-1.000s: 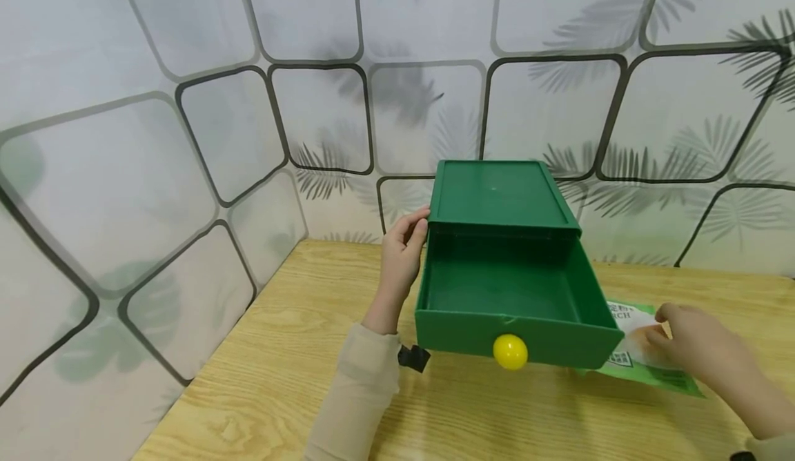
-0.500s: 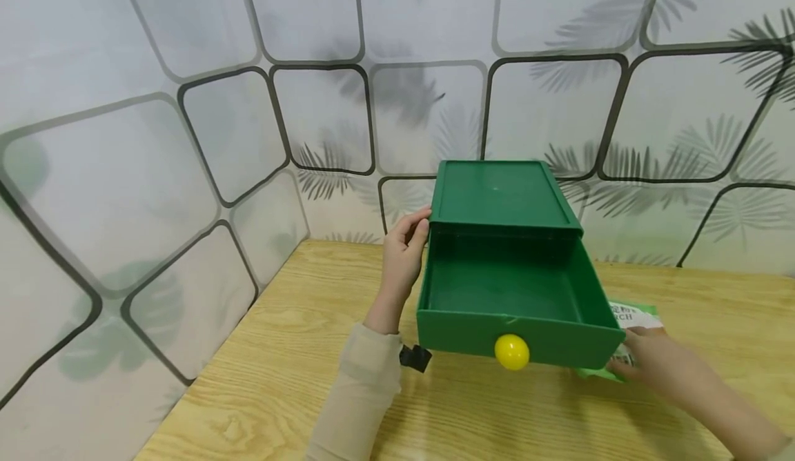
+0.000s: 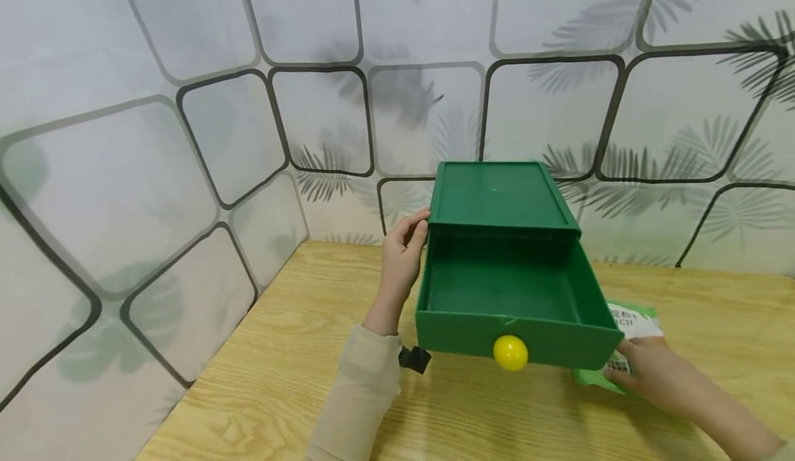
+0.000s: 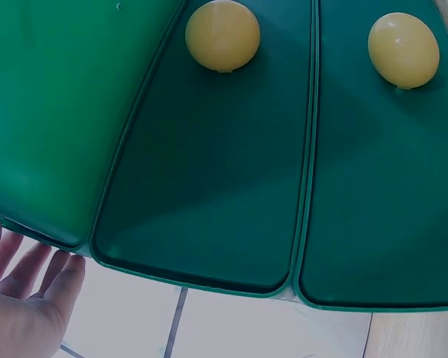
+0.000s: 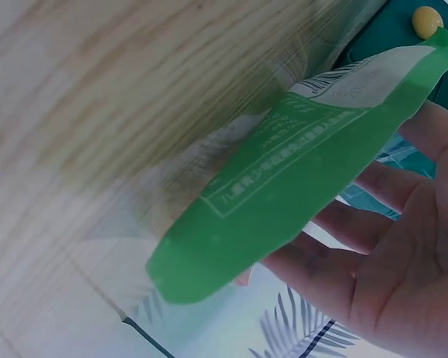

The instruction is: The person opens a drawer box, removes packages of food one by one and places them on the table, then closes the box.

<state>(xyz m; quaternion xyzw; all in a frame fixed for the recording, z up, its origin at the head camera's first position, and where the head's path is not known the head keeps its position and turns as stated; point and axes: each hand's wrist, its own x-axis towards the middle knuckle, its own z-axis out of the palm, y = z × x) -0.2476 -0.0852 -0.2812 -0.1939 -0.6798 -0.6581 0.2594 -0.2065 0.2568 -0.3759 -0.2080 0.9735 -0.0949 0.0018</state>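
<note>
A green drawer cabinet [image 3: 499, 195] stands on the table, its top drawer [image 3: 503, 288] pulled out with nothing inside. That drawer has a round yellow knob [image 3: 511, 352]. My left hand [image 3: 400, 257] rests against the cabinet's left side near the top, with fingers extended. To the right of the drawer, my right hand [image 3: 664, 375] pinches a green and white starch bag [image 3: 640, 321]. In the right wrist view, the starch bag [image 5: 299, 171] has its green edge by my fingers [image 5: 306, 265]. Part of the bag is hidden behind the drawer and hand.
Two lower drawers, each with a yellow knob [image 4: 222, 36], are shut in the left wrist view. A patterned wall covering [image 3: 428, 116] rises behind the wooden table [image 3: 267, 378] and on its left.
My right hand has moved left along the starch bag toward the drawer and taken hold of it; the bag has shifted slightly. My left hand and the cabinet stay put.
</note>
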